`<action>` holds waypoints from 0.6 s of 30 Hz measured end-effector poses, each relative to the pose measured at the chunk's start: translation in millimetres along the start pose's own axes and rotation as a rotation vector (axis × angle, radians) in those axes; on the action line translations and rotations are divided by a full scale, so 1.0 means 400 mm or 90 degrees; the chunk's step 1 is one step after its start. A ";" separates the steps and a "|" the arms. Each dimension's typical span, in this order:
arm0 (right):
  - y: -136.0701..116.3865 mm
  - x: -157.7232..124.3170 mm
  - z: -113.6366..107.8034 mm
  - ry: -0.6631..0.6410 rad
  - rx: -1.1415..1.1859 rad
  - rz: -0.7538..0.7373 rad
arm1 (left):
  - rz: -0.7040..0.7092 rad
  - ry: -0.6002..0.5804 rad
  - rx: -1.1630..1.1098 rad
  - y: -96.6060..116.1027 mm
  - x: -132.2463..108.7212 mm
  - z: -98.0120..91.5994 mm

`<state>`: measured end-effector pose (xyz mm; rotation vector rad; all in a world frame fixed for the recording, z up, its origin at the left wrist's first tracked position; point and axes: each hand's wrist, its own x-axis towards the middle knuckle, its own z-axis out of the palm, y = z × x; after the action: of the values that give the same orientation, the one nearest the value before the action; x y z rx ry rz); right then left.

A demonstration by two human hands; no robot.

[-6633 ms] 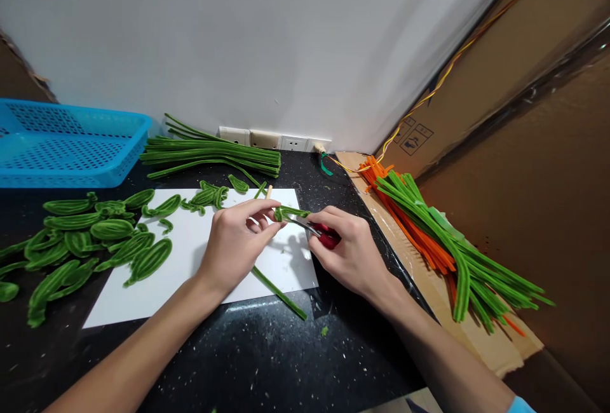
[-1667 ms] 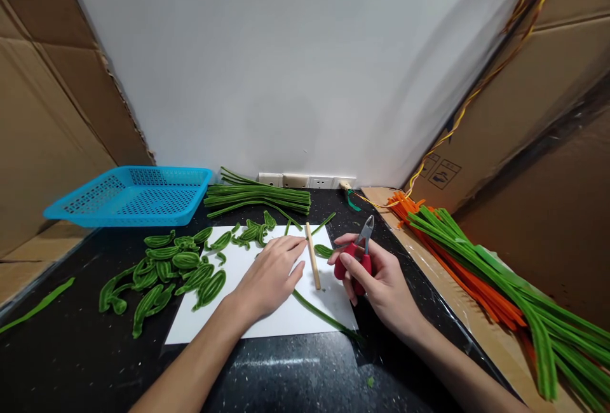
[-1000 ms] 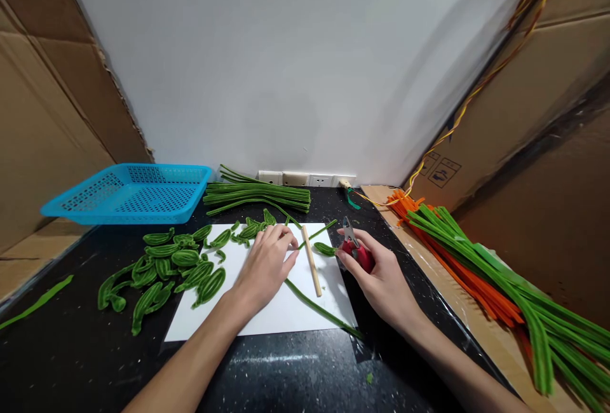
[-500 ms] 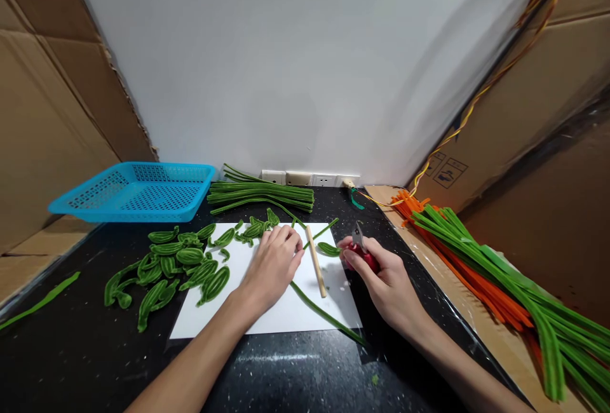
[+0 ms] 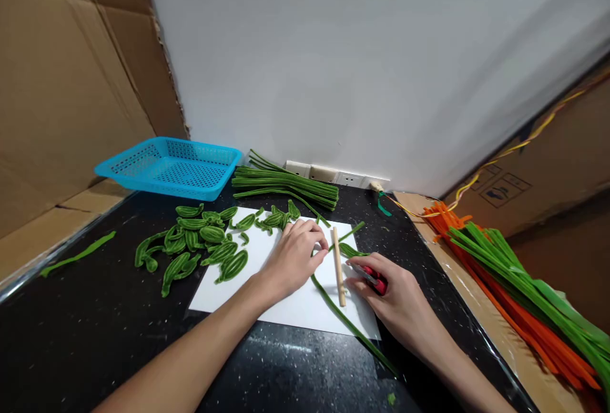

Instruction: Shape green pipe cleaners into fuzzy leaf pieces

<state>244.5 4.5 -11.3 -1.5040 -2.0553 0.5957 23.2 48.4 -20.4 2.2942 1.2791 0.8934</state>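
My left hand (image 5: 298,251) is over the white paper (image 5: 286,302), with thumb and fingertips closed on a long green pipe cleaner (image 5: 352,327). That strip curves down past the paper's lower right edge. Red-handled pliers (image 5: 376,281) lie in my right hand (image 5: 398,292), whose fingers are wrapped round them; the metal jaws point left. Just above my right fingertips is a green leaf shape (image 5: 351,250) of bent pipe cleaner. Between the hands a thin wooden stick (image 5: 338,267) rests on the paper. Several finished green leaf shapes (image 5: 212,235) are heaped left of my left hand.
A blue perforated basket (image 5: 190,171) stands at the back left. Behind the paper lies a bundle of dark green pipe cleaners (image 5: 286,184), near wall sockets (image 5: 350,179). Orange pipe cleaners (image 5: 505,305) and bright green ones (image 5: 524,273) lie on cardboard at the right.
The view has shifted, so most things sit further right. My right hand has turned the pliers from jaws up to jaws left and come nearer the wooden stick. My left thumb and fingers now pinch.
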 end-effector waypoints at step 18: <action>-0.014 0.025 -0.043 -0.117 0.074 0.017 | -0.062 0.248 -0.180 -0.005 0.013 -0.006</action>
<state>249.0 13.2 6.8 -1.4583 -2.0984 0.8779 22.2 53.9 -18.0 1.8825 1.3010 1.4352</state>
